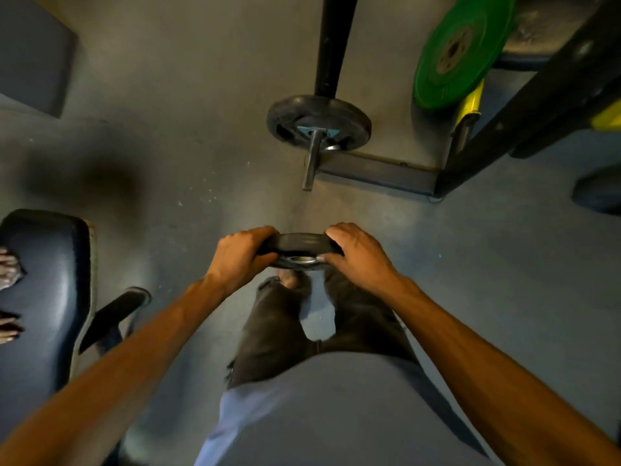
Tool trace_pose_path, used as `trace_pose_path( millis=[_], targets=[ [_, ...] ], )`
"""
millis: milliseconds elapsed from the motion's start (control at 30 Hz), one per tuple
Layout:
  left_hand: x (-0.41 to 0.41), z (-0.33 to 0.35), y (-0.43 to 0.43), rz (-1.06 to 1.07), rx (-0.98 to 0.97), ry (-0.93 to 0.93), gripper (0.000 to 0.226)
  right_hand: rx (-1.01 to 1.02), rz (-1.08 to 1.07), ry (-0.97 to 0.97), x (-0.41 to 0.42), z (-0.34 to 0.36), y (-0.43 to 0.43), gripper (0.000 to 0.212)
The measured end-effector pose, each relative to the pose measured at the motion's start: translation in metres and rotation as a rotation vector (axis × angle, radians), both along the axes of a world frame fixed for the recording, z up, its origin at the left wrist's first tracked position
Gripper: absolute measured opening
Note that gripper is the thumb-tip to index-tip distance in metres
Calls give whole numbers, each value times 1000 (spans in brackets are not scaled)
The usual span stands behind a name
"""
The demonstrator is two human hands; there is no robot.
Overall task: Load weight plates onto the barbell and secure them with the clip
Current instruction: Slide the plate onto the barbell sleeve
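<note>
I hold a small black weight plate (300, 246) in front of me, nearly flat, its metal-ringed hole facing up. My left hand (239, 255) grips its left rim and my right hand (356, 253) grips its right rim. Ahead, the barbell's bare steel sleeve (312, 159) points toward me. One black plate (289, 112) with a blue label sits on that sleeve. The held plate is well short of the sleeve's end. No clip is visible.
A green bumper plate (453, 48) leans on a black and yellow rack (524, 105) at the upper right. A dark padded bench (47, 274) stands at my left, with another person's hands (8, 267) on it. Grey floor lies between me and the barbell.
</note>
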State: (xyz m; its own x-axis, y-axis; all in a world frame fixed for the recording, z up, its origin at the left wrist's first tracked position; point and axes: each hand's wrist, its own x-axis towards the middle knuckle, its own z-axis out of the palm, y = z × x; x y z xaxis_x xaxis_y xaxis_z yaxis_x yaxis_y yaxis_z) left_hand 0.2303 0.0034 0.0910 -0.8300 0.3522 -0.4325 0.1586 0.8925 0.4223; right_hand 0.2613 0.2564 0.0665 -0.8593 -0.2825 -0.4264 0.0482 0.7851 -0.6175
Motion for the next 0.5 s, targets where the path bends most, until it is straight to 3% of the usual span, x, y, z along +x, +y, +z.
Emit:
trace_pose_path(
  millis=[300,500],
  targets=[
    [85,100,15,-150,261,308,37,52,-63,326,110,124,34,35],
    [128,151,55,-361,410,438,47,142,-192,422,201,202,60,40]
  ],
)
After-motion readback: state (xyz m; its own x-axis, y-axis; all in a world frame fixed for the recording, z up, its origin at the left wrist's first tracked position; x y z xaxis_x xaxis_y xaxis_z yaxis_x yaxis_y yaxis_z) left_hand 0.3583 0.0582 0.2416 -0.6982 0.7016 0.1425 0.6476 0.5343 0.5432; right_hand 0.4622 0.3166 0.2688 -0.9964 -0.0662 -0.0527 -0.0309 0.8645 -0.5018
